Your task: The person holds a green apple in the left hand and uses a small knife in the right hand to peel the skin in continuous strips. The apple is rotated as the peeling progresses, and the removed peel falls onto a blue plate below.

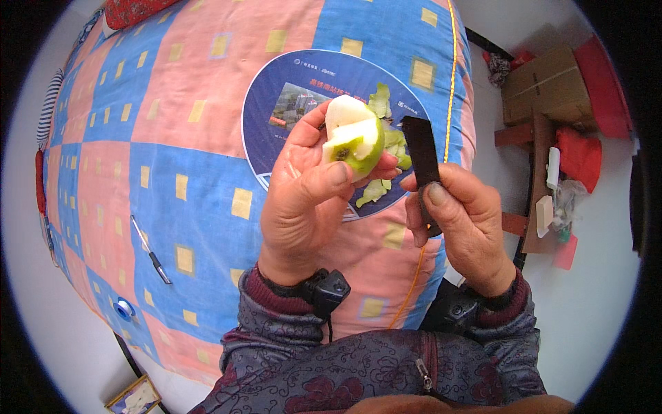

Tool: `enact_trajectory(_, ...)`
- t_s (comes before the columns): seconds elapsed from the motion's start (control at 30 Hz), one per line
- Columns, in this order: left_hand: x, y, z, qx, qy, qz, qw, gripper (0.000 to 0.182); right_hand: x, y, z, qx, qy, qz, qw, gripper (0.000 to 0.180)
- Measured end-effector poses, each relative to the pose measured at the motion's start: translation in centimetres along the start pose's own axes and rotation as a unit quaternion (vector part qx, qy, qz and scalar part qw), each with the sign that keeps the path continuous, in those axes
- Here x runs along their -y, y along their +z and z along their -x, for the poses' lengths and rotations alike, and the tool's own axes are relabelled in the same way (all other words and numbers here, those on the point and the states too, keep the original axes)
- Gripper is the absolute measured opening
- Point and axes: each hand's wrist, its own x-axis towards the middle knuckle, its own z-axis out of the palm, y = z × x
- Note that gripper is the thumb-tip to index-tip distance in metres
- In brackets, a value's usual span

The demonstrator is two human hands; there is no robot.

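Observation:
My left hand [313, 191] holds a partly peeled green apple [357, 135], its pale flesh bare on top and a wedge cut out. Green skin is left on the side by my thumb, around a dark hollow at the apple's end. In my right hand [455, 222] is a knife [421, 150] with a dark, broad blade pointing up, just right of the apple and apart from it. Below both hands lies a round blue printed fan or mat [258, 124]. Strips of green peel [380, 101] are scattered on it, some of them hidden behind the apple and my fingers.
A pink and blue checked bedspread [201, 160] spreads under everything. On it are a pen [150, 249] and a small spool [124, 308] at left. Beyond the right edge stand a wooden bench [538, 186] and a cardboard box [543, 88]. A framed picture [134, 397] is at lower left.

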Motion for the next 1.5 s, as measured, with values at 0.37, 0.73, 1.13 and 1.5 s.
enact_trajectory(0.37, 0.4, 0.0, -0.5, -0.004, 0.014, -0.011, 1.000, 0.075, -0.6, 0.3, -0.7, 0.006, 0.073, -0.109, 0.991, 0.021)
enact_trajectory(0.73, 0.2, -0.2, -0.3, 0.019, -0.036, 0.011, 0.999, 0.064, -1.0, -1.5, -2.3, -0.065, 0.028, -0.070, 0.995, 0.021)
enact_trajectory(1.13, 0.7, -0.3, -0.5, 0.042, -0.030, -0.038, 0.998, 0.062, -1.4, -1.0, -3.7, -0.086, 0.019, -0.056, 0.995, 0.023)
enact_trajectory(1.5, 0.4, -0.5, 0.1, 0.015, -0.065, 0.032, 0.997, 0.054, -0.9, -0.7, -4.0, -0.034, 0.025, -0.083, 0.996, 0.022)
